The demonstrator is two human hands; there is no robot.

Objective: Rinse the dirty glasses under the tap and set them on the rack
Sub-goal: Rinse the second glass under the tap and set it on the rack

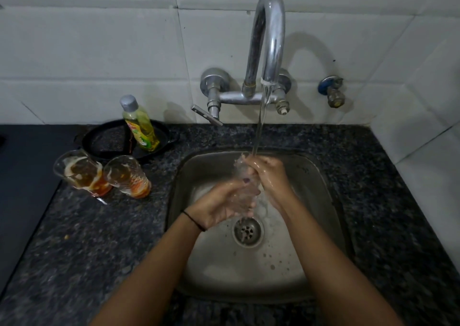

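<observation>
A clear glass is held upright over the steel sink, under the water stream from the chrome tap. My left hand wraps its lower part. My right hand is at its rim, fingers reaching into or over the top. Water runs over both hands toward the drain. On the counter to the left stand two dirty glasses with orange print: a larger one with foamy residue and a smaller one. No rack is in view.
A green dish-soap bottle stands in a black pan behind the dirty glasses. The tap lever sticks out left of the spout. A blue valve is on the tiled wall. A dark granite counter surrounds the sink.
</observation>
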